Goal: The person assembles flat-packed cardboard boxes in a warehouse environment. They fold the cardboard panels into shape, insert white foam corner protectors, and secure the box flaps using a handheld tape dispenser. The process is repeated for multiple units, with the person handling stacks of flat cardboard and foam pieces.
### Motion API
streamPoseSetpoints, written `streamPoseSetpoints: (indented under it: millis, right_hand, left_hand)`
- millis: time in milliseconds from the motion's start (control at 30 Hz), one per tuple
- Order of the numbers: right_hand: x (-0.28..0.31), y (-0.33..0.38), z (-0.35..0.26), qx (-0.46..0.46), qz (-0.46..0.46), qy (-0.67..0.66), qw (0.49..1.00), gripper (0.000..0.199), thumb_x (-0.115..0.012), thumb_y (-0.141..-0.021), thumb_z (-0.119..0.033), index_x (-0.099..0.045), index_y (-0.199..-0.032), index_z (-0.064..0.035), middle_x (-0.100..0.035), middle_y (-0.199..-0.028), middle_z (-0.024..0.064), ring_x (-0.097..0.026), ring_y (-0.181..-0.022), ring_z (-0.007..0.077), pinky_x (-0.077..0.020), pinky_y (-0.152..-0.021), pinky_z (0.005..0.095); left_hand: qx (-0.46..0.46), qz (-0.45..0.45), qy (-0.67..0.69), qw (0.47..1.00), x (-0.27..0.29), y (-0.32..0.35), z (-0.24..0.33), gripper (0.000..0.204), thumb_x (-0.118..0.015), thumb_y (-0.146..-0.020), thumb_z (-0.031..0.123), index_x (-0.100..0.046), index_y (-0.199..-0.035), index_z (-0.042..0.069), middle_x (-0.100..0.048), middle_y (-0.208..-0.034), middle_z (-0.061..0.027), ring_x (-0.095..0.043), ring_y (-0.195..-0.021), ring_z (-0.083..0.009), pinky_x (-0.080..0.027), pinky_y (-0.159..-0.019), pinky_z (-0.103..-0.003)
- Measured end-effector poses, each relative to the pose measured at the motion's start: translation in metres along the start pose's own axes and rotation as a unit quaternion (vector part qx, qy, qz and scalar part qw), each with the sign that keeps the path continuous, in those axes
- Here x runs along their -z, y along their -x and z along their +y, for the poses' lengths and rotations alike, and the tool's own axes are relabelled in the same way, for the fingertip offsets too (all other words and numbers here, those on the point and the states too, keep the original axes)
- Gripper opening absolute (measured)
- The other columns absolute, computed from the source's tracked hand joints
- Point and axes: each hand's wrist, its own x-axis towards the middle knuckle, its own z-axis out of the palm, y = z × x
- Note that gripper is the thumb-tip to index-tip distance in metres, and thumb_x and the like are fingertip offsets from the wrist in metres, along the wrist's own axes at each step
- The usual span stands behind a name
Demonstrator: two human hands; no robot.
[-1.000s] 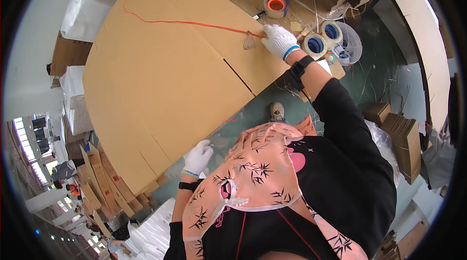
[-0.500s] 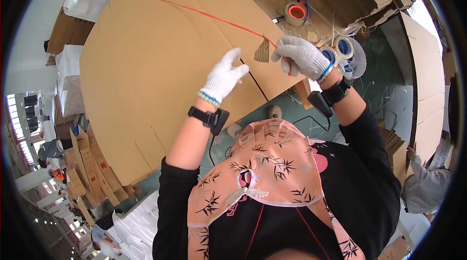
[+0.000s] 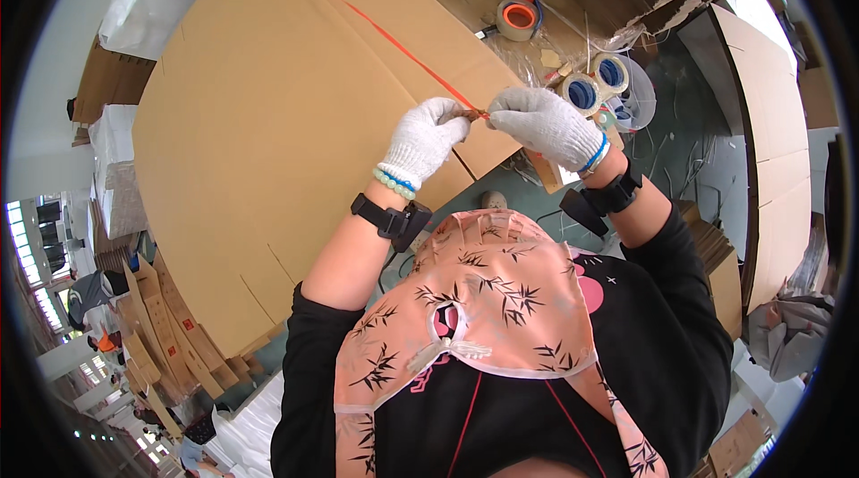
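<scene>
A red strap (image 3: pixel 385 35) runs taut from the far edge of a large brown cardboard sheet (image 3: pixel 259 138) down to my hands. My left hand (image 3: pixel 420 142), in a white knit glove, pinches a small folded scrap of cardboard (image 3: pixel 465 114), mostly hidden by the fingers. Right beside it, my right hand (image 3: pixel 548 127), gloved the same way, is closed on the strap's near end. The fingertips of both hands almost meet where strap and scrap come together, above the sheet's near right part.
Beyond the sheet's right side lie a tape dispenser (image 3: pixel 519 18) with an orange core and clear tape rolls (image 3: pixel 582 95) with blue cores. Cardboard panels (image 3: pixel 774 147) stand at the right. White wrapped bundles (image 3: pixel 152 8) and cardboard stacks (image 3: pixel 170 326) line the left.
My left hand has moved right and closed on the cardboard scrap, which hung by the strap before. My right hand has shifted slightly, and the strap is now pulled straight.
</scene>
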Motion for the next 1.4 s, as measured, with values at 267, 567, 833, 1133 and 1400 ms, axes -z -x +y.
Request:
streamPoseSetpoints:
  millis: [267,567,833,1133,1400]
  right_hand:
    - [0.065,0.035,-0.003,0.002,0.099,-0.199,0.975,0.022,-0.059,-0.096,-0.023,-0.063,-0.102,-0.0024,-0.047,-0.062,-0.0059,-0.039,-0.046,0.0011,-0.0268,-0.041,0.0208]
    - [0.127,0.093,0.096,0.067,0.476,0.445,0.756,0.042,-0.061,-0.08,-0.007,-0.061,-0.122,-0.0066,-0.06,-0.117,0.0178,-0.06,-0.11,0.0371,-0.0509,-0.092,0.0443]
    - [0.068,0.098,0.181,-0.084,0.328,0.415,0.844,0.039,-0.062,-0.08,-0.012,-0.063,-0.119,-0.008,-0.061,-0.108,0.0158,-0.061,-0.103,0.035,-0.0515,-0.085,0.0443]
    - [0.002,0.008,0.13,0.049,0.194,0.403,0.893,0.04,-0.065,-0.078,-0.022,-0.061,-0.114,-0.0042,-0.06,-0.113,0.0186,-0.059,-0.109,0.0359,-0.05,-0.089,0.0455]
    - [-0.173,-0.09,0.077,0.315,-0.023,0.468,0.825,0.05,-0.068,-0.079,-0.031,-0.06,-0.123,-0.0072,-0.061,-0.119,0.0144,-0.054,-0.119,0.0325,-0.0404,-0.103,0.0495]
  left_hand:
    - [-0.094,-0.023,-0.394,0.914,-0.007,0.0,-0.033,0.057,-0.064,-0.086,0.038,-0.056,-0.132,0.006,-0.068,-0.116,-0.0165,-0.069,-0.098,-0.0296,-0.054,-0.087,-0.041]
    - [-0.183,0.265,-0.112,0.94,0.106,0.019,-0.144,0.041,-0.044,-0.096,0.001,-0.053,-0.135,-0.008,-0.052,-0.145,-0.0202,-0.046,-0.137,-0.0293,-0.032,-0.116,-0.039]
    - [0.211,0.205,-0.561,0.774,0.189,0.188,-0.201,0.046,-0.044,-0.097,0.02,-0.051,-0.133,-0.007,-0.052,-0.137,-0.0297,-0.051,-0.126,-0.0435,-0.038,-0.11,-0.044]
    - [0.24,0.048,-0.686,0.686,0.195,0.254,-0.258,0.057,-0.044,-0.1,0.03,-0.041,-0.141,-0.01,-0.036,-0.149,-0.0332,-0.035,-0.138,-0.0469,-0.028,-0.117,-0.046]
    - [0.152,0.316,-0.443,0.825,0.222,0.192,-0.306,0.053,-0.05,-0.099,0.034,-0.049,-0.143,0.006,-0.043,-0.151,-0.0227,-0.037,-0.14,-0.0412,-0.032,-0.117,-0.044]
